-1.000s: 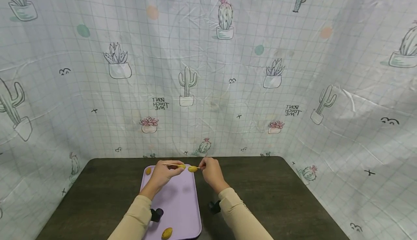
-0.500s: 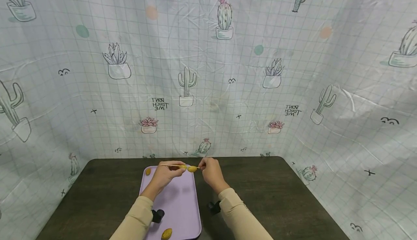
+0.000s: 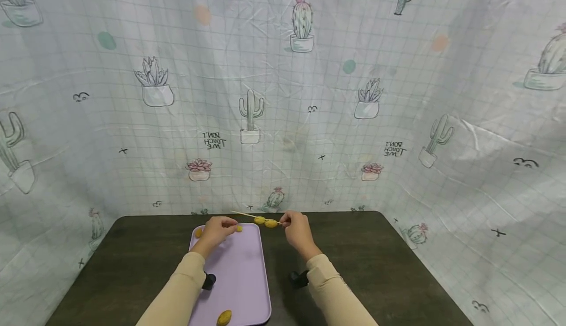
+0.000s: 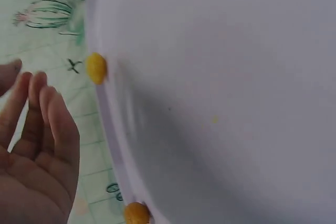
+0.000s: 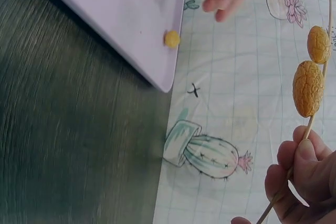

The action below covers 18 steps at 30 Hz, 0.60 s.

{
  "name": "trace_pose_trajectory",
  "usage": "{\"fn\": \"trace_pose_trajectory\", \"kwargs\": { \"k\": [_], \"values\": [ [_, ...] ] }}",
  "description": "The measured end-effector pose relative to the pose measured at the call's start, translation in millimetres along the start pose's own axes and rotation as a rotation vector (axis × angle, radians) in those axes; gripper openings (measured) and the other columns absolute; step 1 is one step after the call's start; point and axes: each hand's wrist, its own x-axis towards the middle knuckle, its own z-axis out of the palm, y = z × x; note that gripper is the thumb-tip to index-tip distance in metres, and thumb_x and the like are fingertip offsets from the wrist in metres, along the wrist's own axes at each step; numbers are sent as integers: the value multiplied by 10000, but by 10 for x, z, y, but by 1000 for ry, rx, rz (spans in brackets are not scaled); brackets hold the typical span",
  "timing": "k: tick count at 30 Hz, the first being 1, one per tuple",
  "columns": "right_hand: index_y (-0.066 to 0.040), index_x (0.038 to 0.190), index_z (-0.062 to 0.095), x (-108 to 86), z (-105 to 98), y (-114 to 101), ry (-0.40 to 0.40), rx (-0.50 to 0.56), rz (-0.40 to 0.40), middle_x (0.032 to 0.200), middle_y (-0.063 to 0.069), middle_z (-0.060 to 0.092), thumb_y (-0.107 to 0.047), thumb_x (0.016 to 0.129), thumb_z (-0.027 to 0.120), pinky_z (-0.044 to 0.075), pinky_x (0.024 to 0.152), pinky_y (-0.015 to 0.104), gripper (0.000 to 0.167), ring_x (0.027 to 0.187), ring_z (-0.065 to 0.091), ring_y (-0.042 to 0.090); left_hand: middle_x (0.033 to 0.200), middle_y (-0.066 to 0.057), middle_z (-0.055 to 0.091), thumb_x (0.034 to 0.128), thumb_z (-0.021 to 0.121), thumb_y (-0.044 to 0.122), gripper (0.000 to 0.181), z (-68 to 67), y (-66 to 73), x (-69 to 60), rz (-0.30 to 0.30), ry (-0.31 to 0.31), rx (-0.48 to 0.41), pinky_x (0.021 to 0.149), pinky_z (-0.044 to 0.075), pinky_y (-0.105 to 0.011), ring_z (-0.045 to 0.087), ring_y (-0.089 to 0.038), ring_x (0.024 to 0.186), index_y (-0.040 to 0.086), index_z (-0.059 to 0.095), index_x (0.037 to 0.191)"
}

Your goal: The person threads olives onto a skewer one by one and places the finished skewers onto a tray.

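Note:
My right hand [image 3: 298,232] pinches a thin wooden skewer [image 3: 242,213] near one end, and its far end points left. Threaded on the stick, close together, are two wrinkled yellow oval fruits [image 5: 308,88], the larger nearer my fingers. My left hand [image 3: 215,230] hovers over the back of the lilac tray [image 3: 242,277], bent fingers holding nothing in the left wrist view. Just beside its fingertips in the head view lies another yellow fruit [image 3: 239,228] on the tray. Partly hidden behind that hand is one more fruit [image 3: 199,232] at the back left corner.
A further yellow fruit [image 3: 224,317] lies at the tray's front. The tray sits on a dark wooden table [image 3: 353,262]. A cactus-print curtain [image 3: 287,119] hangs behind and along the sides.
My left hand has let go of the skewered fruit and drawn left, uncovering a fruit at the tray's back. The right hand has moved slightly right and up with the skewer.

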Motion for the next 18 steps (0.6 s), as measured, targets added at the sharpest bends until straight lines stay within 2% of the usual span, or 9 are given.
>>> {"fn": "trace_pose_trajectory", "kwargs": {
  "k": [4,8,12,16,18],
  "values": [
    [-34,843,709,-18,-75,35,6,5,14,827,55,689,255,781,514,555,684,383,354,787,654,211,1038,-85,733,947,728,155,194,52,-83,115,-6,42,138,802,559,-411,672,-264,966,36,766,1096],
    [-76,820,699,-32,-116,74,13,-11,35,839,75,695,248,797,533,550,682,382,365,785,651,209,1057,-102,734,944,711,142,198,138,-155,191,-18,50,193,881,538,-473,669,-307,1018,34,758,1103],
    [-76,826,700,-47,-169,126,13,-24,47,857,84,698,244,807,554,554,689,395,352,806,656,225,1109,-116,728,953,666,137,215,204,-143,219,-56,40,266,907,519,-508,658,-337,1076,54,751,1131],
    [-39,832,711,-47,-209,177,29,-36,47,828,61,693,225,818,573,546,681,379,298,791,642,208,1139,-118,725,959,652,155,211,253,-109,249,-105,34,320,880,525,-521,654,-346,1093,80,756,1126],
    [-39,822,713,-48,-222,207,38,-44,44,815,51,691,210,826,582,540,678,373,282,776,631,197,1106,-104,730,952,673,181,186,281,-87,265,-115,36,336,835,534,-514,663,-330,1049,94,766,1088]
  ]
}}
